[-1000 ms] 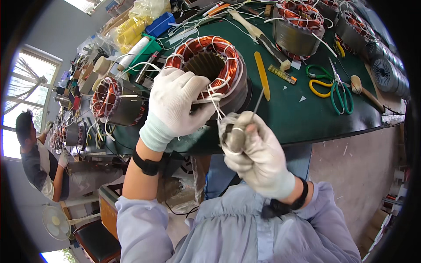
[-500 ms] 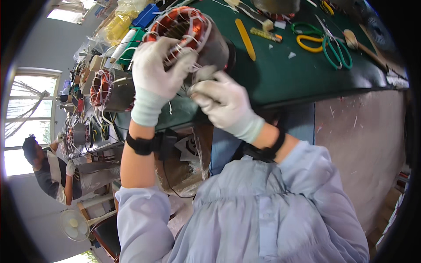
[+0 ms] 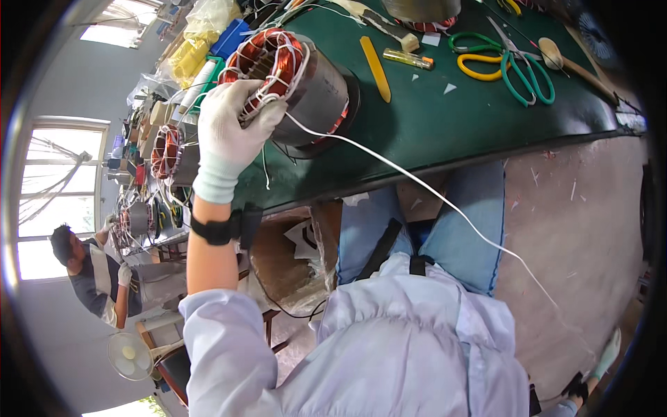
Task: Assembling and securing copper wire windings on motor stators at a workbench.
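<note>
A motor stator point(image 3: 321, 92) with a grey metal body lies on the green-topped bench, its laced ring of copper windings point(image 3: 286, 64) facing left. My white-gloved left hand point(image 3: 229, 132) is closed on the near edge of that ring, thumb against the lacing. From beside the thumb a white lacing cord point(image 3: 417, 179) runs taut across the bench edge and over my lap to the lower right. There my gloved right hand point(image 3: 608, 353) is closed at the cord's far end, arm stretched out, close to the picture's rim. A short loose cord end hangs below the left hand.
On the bench lie a yellow flat strip point(image 3: 376, 69), a yellow lighter-like piece point(image 3: 408, 60), scissors with green handles point(image 3: 535, 78) and a wooden mallet point(image 3: 552, 54). Another stator point(image 3: 167, 153) stands to the left. Farther off, a co-worker point(image 3: 97, 271) handles windings.
My right hand has swung from beside the stator far out to the lower right, drawing the white cord long and straight. My left hand stays on the windings.
</note>
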Motion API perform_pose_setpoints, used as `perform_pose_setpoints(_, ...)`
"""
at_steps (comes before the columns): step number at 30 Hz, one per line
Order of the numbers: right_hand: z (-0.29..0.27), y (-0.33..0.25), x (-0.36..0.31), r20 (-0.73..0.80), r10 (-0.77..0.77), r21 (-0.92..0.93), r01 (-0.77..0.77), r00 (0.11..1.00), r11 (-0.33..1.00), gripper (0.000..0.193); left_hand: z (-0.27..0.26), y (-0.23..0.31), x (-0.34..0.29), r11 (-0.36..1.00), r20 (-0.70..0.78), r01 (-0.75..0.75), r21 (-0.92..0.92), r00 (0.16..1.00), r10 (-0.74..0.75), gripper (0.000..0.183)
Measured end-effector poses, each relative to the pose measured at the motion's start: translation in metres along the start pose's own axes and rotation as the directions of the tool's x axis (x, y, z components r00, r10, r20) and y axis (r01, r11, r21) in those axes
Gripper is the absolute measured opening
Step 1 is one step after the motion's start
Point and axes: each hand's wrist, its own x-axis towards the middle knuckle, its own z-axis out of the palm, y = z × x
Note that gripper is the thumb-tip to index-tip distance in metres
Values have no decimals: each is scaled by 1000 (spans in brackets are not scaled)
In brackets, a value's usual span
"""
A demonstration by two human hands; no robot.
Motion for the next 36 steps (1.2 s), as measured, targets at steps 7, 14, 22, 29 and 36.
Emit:
perform_pose_setpoints(7,116,-360,36,77,-518,-298,516,852,803,29,-8,25,11,970,171,233,-67,961,-219,50)
perform_pose_setpoints(14,82,-677,-82,473,-691,376,584,546,719,32,-4,16,4,1000,-11,-12,19,1000,12,36)
perform_pose_setpoints(22,86,-715,-73,546,-783,632,468,299,618,28,0,96,-10,918,454,-12,-398,866,209,47)
perform_pose_setpoints(29,97,-747,-67,459,-779,753,279,427,596,19,166,130,78,997,199,6,-78,980,10,46)
perform_pose_setpoints(36,114,-758,-7,-83,-658,360,639,748,680,27,172,147,63,988,246,-147,50,960,131,37)
